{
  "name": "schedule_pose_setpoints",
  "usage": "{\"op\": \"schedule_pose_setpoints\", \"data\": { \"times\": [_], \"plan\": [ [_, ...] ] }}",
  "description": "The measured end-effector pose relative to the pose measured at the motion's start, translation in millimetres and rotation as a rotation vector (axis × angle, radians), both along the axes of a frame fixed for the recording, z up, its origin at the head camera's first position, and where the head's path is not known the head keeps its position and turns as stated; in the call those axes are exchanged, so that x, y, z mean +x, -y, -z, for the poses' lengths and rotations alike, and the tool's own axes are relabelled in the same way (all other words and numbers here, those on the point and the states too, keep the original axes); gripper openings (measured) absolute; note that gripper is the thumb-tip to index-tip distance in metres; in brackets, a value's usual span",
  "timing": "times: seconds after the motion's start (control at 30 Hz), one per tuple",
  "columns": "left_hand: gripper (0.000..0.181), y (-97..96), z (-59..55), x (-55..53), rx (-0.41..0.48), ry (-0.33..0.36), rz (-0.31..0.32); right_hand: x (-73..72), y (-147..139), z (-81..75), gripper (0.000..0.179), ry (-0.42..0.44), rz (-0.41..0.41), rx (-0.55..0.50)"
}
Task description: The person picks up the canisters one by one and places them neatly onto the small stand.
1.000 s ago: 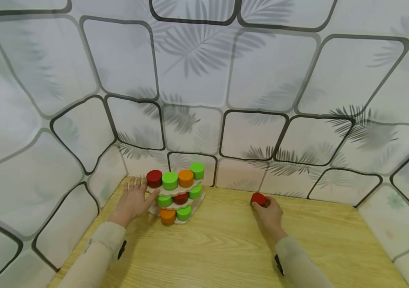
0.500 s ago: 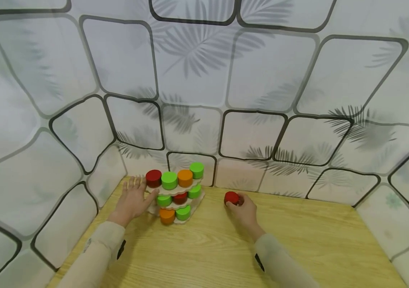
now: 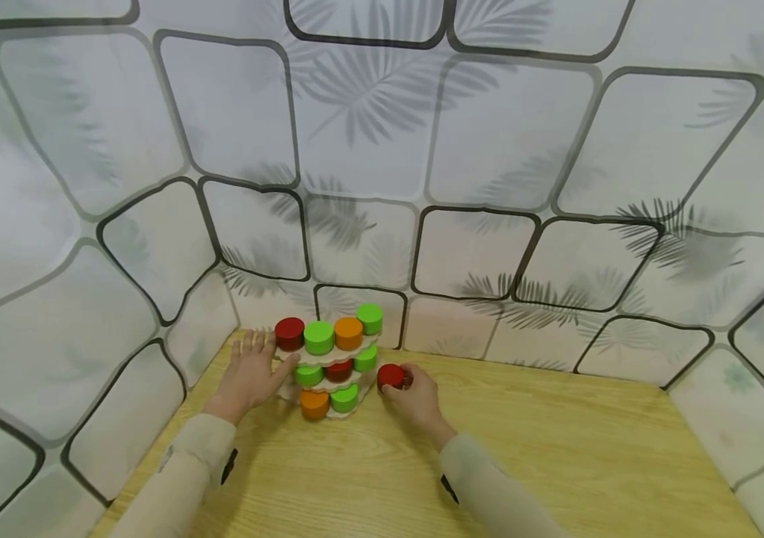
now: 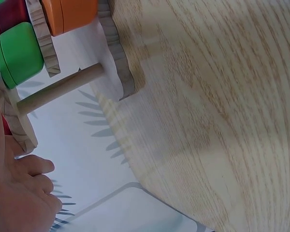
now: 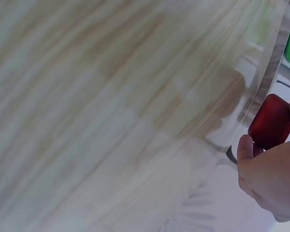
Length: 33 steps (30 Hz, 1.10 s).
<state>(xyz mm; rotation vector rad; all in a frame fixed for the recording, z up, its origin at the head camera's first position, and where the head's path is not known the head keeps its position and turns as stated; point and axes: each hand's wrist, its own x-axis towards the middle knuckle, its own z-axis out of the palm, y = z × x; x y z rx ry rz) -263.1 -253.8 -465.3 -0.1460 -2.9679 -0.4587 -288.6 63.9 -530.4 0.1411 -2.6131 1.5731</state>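
A wooden tiered stand (image 3: 364, 388) is at the left, with red, green and orange round blocks on its three tiers. My left hand (image 3: 247, 377) holds the stand's left side at the top tier, its thumb across the front. In the left wrist view, the left hand (image 4: 24, 188) is beside the top tier's edge, fingers bent. My right hand (image 3: 418, 396) pinches a red round block (image 3: 391, 377) between thumb and fingers, close to the stand's right side. The right wrist view shows this red block (image 5: 271, 122) in my fingertips; whether it touches the stand is unclear.
The stand rests on a light wooden table (image 3: 556, 448). Patterned cloth walls (image 3: 476, 254) enclose the table's back and sides. A wooden post (image 4: 63, 89) joins the stand's tiers. On the top tier, a green block (image 3: 370, 319) sits at the far right end.
My right hand has carried the red round block leftward across the table, up close to the stand. My left hand and the stand have stayed in place.
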Motion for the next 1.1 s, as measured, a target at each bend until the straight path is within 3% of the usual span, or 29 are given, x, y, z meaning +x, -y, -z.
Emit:
{"op": "schedule_pose_setpoints", "data": {
  "times": [0.83, 1.1],
  "plan": [
    [0.088, 1.0, 2.5, -1.8, -0.002, -0.006, -0.001, -1.8, 28.9, 0.0, 0.041, 0.013, -0.142, -0.022],
    [0.088, 1.1, 2.8, -2.4, -0.005, -0.005, 0.0, -2.8, 33.0, 0.3, 0.046, 0.006, -0.161, -0.036]
  ]
}}
